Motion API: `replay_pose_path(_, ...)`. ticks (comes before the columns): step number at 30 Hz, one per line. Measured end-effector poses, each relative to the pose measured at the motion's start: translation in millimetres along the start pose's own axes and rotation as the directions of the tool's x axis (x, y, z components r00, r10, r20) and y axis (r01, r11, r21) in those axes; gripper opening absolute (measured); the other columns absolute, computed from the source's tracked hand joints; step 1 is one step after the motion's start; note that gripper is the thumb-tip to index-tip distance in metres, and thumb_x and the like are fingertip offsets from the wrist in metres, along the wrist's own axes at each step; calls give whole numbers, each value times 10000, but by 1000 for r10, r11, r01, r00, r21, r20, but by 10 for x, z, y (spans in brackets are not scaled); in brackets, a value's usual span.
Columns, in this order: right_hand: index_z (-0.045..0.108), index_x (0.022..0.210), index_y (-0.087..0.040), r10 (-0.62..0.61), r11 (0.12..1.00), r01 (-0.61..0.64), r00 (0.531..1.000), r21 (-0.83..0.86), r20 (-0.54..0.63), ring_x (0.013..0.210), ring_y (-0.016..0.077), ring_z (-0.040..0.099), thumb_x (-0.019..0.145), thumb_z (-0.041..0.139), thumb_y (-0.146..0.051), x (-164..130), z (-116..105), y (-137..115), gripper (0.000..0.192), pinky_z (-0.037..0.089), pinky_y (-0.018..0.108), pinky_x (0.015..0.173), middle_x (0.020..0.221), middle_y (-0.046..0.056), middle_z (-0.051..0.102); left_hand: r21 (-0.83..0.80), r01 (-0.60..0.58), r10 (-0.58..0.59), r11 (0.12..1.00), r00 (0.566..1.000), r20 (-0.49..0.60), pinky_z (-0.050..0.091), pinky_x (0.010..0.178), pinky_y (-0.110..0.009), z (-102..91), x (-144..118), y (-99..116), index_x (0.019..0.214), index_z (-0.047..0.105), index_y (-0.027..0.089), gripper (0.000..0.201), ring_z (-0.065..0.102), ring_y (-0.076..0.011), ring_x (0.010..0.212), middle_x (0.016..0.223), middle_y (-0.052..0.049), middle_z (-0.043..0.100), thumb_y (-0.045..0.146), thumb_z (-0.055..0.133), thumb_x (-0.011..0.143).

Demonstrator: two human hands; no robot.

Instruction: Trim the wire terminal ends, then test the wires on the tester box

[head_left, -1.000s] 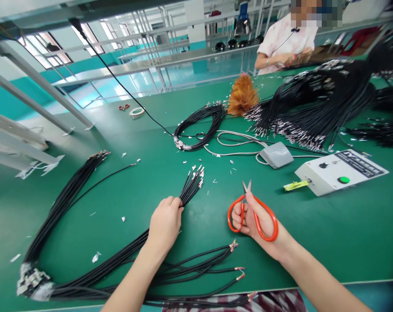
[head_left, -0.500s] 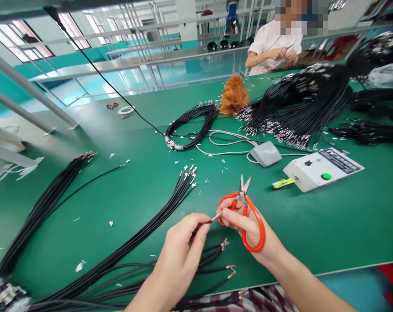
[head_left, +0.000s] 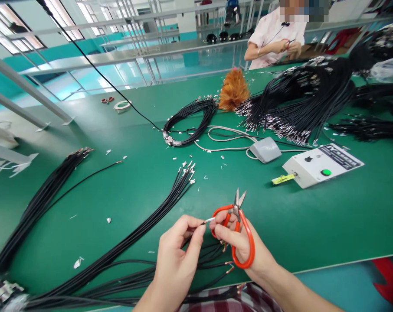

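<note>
My left hand [head_left: 178, 255] pinches the end of a thin black wire [head_left: 207, 221] with a metal terminal at its tip. My right hand [head_left: 240, 249] holds red-handled scissors [head_left: 237, 225], blades slightly apart and pointing up, and its fingertips touch the wire's terminal too. Both hands hover over the green table [head_left: 313, 216] near its front edge. Under them lie several loose black wires [head_left: 212, 260]. A bundle of black wires [head_left: 170, 197] with metal ends fans out just beyond my left hand.
A white control box [head_left: 323, 164] with a green button and a grey foot pedal [head_left: 264, 149] sit right of centre. A coiled wire bundle [head_left: 190, 121], an orange duster [head_left: 233, 91] and large wire heaps [head_left: 307, 99] lie farther back. Another person [head_left: 277, 34] works across the table.
My left hand let go of the wire bundle, picked one wire end and brought it to my right hand. The scissors moved left and nearer the table's front edge.
</note>
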State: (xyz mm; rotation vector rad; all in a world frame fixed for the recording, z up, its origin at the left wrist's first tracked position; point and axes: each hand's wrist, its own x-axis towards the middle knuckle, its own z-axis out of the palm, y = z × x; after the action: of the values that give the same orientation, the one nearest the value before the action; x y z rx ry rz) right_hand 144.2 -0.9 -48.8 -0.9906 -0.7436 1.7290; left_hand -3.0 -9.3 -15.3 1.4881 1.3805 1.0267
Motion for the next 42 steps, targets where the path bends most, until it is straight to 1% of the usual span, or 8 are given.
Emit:
replay_pose_path(6,633,783,-207,-84,995,85,996,53,-8,658,86,532,700,770,-314,45,21,-94,193,421,214,653,760,-31,638,26,-10,10,1000,1000,10,440,533,-190,7,-2,19,729,606,173,103,538,-116,565,628,12,585,199,575,824)
replay_pose_path(12,627,786,-211,-61,995,63,998,81,-25,661,84,543,685,783,-312,57,42,-56,212,434,203,659,735,-42,640,-157,124,-121,980,992,32,438,547,-181,22,-10,26,786,605,178,49,545,-113,603,662,12,587,222,600,805)
replay_pose_path(21,611,750,-204,-217,963,203,974,-178,-60,710,112,614,750,715,-269,42,75,-102,122,484,212,696,749,-18,679,-253,255,-252,933,967,43,245,361,-150,61,-37,-44,707,537,171,194,332,-40,393,522,63,475,314,598,823)
replay_pose_path(24,611,751,-203,-232,958,218,971,-184,-57,730,126,635,746,709,-259,26,96,-129,113,503,227,718,756,-10,690,-173,217,-218,961,976,12,272,367,-157,60,-30,-17,715,537,175,161,367,-54,407,528,58,488,282,586,824)
replay_pose_path(30,579,711,-195,-204,962,184,975,-204,-82,666,123,616,687,730,-226,18,137,-187,156,507,231,650,723,-12,670,105,-31,39,994,997,-71,435,525,-186,67,-42,11,737,583,186,86,537,-107,542,616,23,593,191,578,822)
replay_pose_path(33,547,694,-197,-212,954,187,974,-236,-86,627,122,597,674,715,-205,18,150,-232,170,495,241,618,703,-15,653,169,-47,61,984,995,-77,433,536,-189,77,-63,23,752,597,193,87,535,-107,538,618,25,592,179,568,832)
replay_pose_path(38,514,678,-207,-290,913,260,955,-315,-54,624,128,572,684,676,-168,34,154,-262,167,487,263,618,694,-21,614,-4,125,-125,992,992,11,342,422,-176,61,-45,58,747,602,182,144,446,-83,462,556,32,523,260,550,856)
replay_pose_path(42,541,750,-209,-219,902,214,975,-376,31,687,138,578,730,691,-256,61,60,-274,158,471,272,678,737,-20,605,-275,379,-357,884,925,129,211,327,-148,-7,14,74,776,570,158,203,322,-32,343,510,51,503,353,585,830)
